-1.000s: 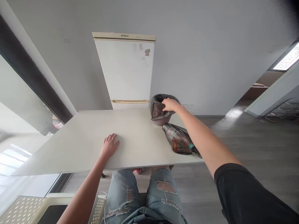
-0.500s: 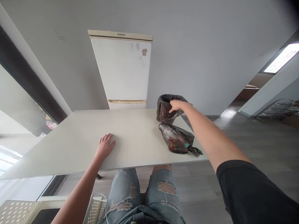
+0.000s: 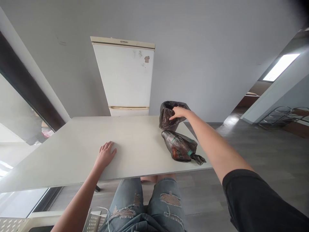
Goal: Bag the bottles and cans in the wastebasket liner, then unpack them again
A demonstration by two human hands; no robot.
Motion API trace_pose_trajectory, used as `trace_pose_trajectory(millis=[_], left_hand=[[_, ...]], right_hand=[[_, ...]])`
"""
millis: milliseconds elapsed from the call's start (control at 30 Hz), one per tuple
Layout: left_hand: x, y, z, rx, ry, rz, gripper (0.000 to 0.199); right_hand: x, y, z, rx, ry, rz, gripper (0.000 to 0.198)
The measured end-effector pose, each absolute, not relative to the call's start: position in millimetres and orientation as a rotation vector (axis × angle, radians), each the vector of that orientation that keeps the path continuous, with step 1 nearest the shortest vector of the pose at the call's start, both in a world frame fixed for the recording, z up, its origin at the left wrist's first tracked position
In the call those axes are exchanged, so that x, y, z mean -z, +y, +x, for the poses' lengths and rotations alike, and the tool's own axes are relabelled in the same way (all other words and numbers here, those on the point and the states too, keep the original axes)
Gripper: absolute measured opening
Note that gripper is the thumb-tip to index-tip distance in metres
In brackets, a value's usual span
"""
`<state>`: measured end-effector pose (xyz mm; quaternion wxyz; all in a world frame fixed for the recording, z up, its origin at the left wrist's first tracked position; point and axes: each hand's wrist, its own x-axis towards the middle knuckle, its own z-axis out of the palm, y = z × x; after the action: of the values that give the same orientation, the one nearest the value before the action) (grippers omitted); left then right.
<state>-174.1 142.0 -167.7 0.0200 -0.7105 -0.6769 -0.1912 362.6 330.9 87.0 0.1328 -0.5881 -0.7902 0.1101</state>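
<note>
My left hand (image 3: pixel 106 154) lies flat on the white table (image 3: pixel 135 145), fingers stretched out, holding nothing. At the table's far right corner stands a small bin lined with a black bin bag (image 3: pixel 166 119). My right hand (image 3: pixel 179 112) is at its rim, thumb on the outside and the other fingers over the edge and partly hidden inside; it grips the bag there. Just in front of the bin lies a tied black plastic bag (image 3: pixel 180 146), its knot toward the right. Through the thin plastic I make out a green cap and reddish contents.
Behind the table a white refrigerator (image 3: pixel 126 77) stands against the grey wall (image 3: pixel 198 58). Below the near edge are my legs in torn jeans (image 3: pixel 127 206). A perforated light-coloured plastic item (image 3: pixel 93 222) is at the lower left. Metal racks (image 3: pixel 277 116) stand far right.
The whole view has shifted slightly left and down. My right hand stays at the bin's rim with its thumb tilted a little differently. The left hand and tied bag keep their places.
</note>
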Motion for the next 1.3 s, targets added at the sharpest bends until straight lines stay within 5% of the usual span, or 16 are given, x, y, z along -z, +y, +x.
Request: trace_pose_trajectory(millis=[233, 500, 767, 1000, 1133, 1300], left_hand=[[171, 145, -177, 0.626, -2.074, -2.203, 0.054], [167, 144, -175, 0.617, -2.086, -2.199, 0.053], [165, 142, -173, 0.624, -2.116, -2.188, 0.052], [162, 141, -173, 0.585, -2.123, -2.201, 0.053], [163, 142, -174, 0.59, -2.118, -2.2, 0.056], [164, 143, -174, 0.6, -2.11, -2.198, 0.055]], right_hand=[[-97, 308, 412, -0.199, -1.507, -1.66, 0.052], [-42, 289, 427, -1.012, -1.033, -1.836, 0.024], [-9, 275, 407, -0.838, -1.196, -1.844, 0.033], [-17, 256, 415, -0.673, -1.161, -1.935, 0.021], [-20, 208, 435, -0.441, -1.202, -1.893, 0.031], [31, 108, 447, -0.369, -1.384, -1.935, 0.019]])
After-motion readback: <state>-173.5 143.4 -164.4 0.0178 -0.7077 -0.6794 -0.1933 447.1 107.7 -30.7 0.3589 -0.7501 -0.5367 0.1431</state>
